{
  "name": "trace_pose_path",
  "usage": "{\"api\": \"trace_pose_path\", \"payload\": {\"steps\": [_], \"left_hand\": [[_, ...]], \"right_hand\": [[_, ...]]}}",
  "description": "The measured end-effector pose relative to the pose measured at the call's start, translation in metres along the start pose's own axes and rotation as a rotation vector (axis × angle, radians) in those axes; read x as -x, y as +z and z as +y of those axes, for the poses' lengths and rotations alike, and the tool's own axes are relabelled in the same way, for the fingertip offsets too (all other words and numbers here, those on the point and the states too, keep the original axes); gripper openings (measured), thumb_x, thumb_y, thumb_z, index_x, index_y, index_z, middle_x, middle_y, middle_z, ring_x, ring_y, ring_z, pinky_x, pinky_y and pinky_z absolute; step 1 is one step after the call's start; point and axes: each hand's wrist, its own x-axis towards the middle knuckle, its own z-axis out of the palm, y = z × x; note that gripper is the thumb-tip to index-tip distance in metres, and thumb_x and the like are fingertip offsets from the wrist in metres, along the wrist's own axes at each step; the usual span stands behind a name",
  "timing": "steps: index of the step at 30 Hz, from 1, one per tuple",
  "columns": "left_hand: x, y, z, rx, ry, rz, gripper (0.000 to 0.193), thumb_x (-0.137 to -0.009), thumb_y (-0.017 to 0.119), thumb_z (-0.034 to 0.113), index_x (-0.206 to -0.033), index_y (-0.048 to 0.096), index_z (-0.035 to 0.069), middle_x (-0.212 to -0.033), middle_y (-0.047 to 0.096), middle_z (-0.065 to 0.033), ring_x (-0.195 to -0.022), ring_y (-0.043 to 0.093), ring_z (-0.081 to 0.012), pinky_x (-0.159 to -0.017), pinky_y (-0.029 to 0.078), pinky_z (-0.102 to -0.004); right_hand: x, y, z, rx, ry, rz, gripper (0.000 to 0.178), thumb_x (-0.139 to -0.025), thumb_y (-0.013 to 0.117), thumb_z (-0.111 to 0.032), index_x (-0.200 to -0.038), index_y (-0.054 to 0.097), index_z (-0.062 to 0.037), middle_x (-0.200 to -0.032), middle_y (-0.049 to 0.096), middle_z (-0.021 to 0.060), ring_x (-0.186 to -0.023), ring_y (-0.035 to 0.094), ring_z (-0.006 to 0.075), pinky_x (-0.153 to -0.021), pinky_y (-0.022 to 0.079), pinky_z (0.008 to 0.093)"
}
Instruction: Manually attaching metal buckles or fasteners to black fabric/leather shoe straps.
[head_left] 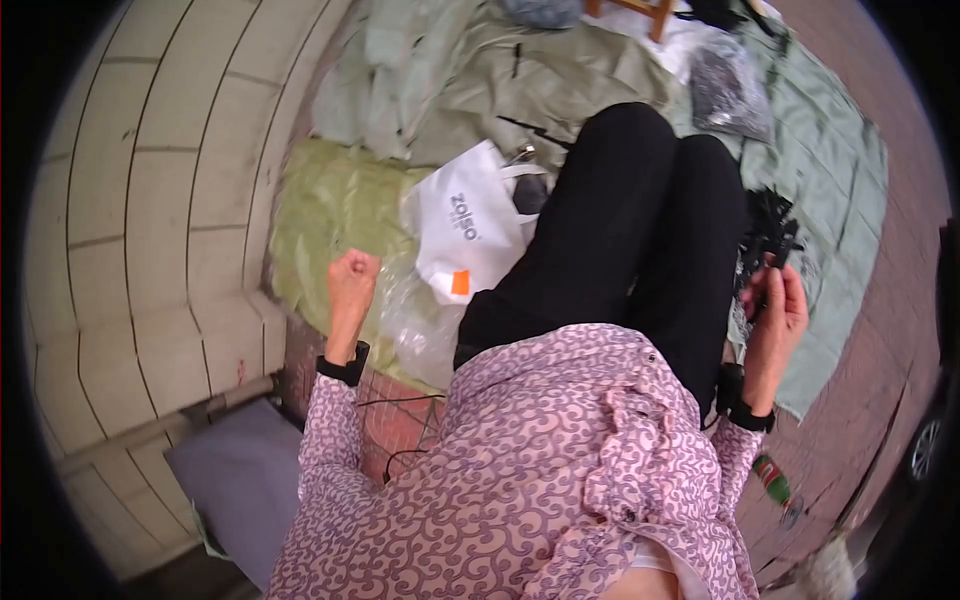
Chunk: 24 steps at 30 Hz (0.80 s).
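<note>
My left hand (353,277) is raised above the green sheet, curled into a fist. Whatever it may hold is hidden by the fingers. On the other side of my legs, my right hand (782,308) pinches a small black elongated piece (785,246) between thumb and fingers; its exact kind is too blurred to make out. Right beside that hand lies a pile of similar black pieces (766,212) on the pale green cloth (848,235). A white bag (468,205) with an orange patch lies between my left hand and my legs.
Clear plastic wrapping (412,325) lies below the bag. A clear bag of dark pieces (730,88) rests at the far right. To the left stands a tiled wall (165,190). A grey board (235,490) leans near it. A green bottle (772,480) lies on the pavement.
</note>
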Motion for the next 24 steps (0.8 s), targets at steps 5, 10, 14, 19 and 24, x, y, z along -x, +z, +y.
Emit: {"api": "trace_pose_path", "payload": {"steps": [5, 10, 14, 19, 24], "left_hand": [[0.039, -0.036, -0.157, -0.551, 0.116, 0.019, 0.064, -0.067, 0.071, 0.004, -0.129, 0.056, 0.009, -0.116, 0.062, -0.0201, -0.110, 0.057, -0.0390, -0.096, 0.047, -0.0443], [0.040, -0.001, -0.047, -0.444, 0.374, 0.163, 0.038, -0.072, 0.074, 0.006, -0.108, 0.061, 0.001, -0.111, 0.059, -0.0189, -0.107, 0.054, -0.0382, -0.092, 0.045, -0.0434], [0.030, 0.047, 0.069, -0.147, 0.467, -0.097, 0.012, -0.089, 0.060, 0.005, -0.082, 0.063, -0.005, -0.086, 0.064, -0.0132, -0.073, 0.062, -0.0220, -0.072, 0.048, -0.0308], [0.079, 0.093, 0.202, 0.486, 0.666, -0.447, 0.031, -0.090, 0.057, -0.005, -0.121, 0.062, 0.001, -0.100, 0.066, -0.0073, -0.088, 0.069, -0.0151, -0.083, 0.052, -0.0254], [0.101, 0.121, 0.253, 0.630, 0.840, -0.652, 0.043, -0.086, 0.055, -0.011, -0.126, 0.061, 0.005, -0.094, 0.061, -0.0090, -0.081, 0.068, -0.0159, -0.075, 0.056, -0.0254]], "right_hand": [[0.030, 0.039, -0.039, -0.028, 0.089, -0.084, 0.022, -0.101, 0.054, -0.017, -0.117, 0.060, -0.0027, -0.077, 0.062, 0.0028, -0.056, 0.054, 0.0071, -0.046, 0.035, 0.0179], [0.025, 0.081, -0.064, -0.156, 0.224, -0.338, 0.033, -0.101, 0.054, -0.017, -0.129, 0.048, -0.0013, -0.075, 0.063, 0.0061, -0.053, 0.056, 0.0096, -0.042, 0.034, 0.0191], [0.037, 0.089, -0.072, -0.196, 0.182, -0.403, 0.046, -0.101, 0.051, -0.013, -0.143, 0.036, -0.0045, -0.075, 0.062, 0.0071, -0.050, 0.055, 0.0097, -0.041, 0.033, 0.0191], [0.047, 0.085, -0.072, -0.207, 0.183, -0.440, 0.046, -0.101, 0.050, -0.009, -0.146, 0.038, -0.0069, -0.072, 0.061, 0.0056, -0.048, 0.050, 0.0065, -0.042, 0.033, 0.0189], [0.056, 0.073, -0.064, -0.239, 0.220, -0.415, 0.034, -0.100, 0.052, -0.008, -0.134, 0.052, -0.0036, -0.071, 0.062, 0.0044, -0.049, 0.050, 0.0055, -0.042, 0.034, 0.0189]]}}
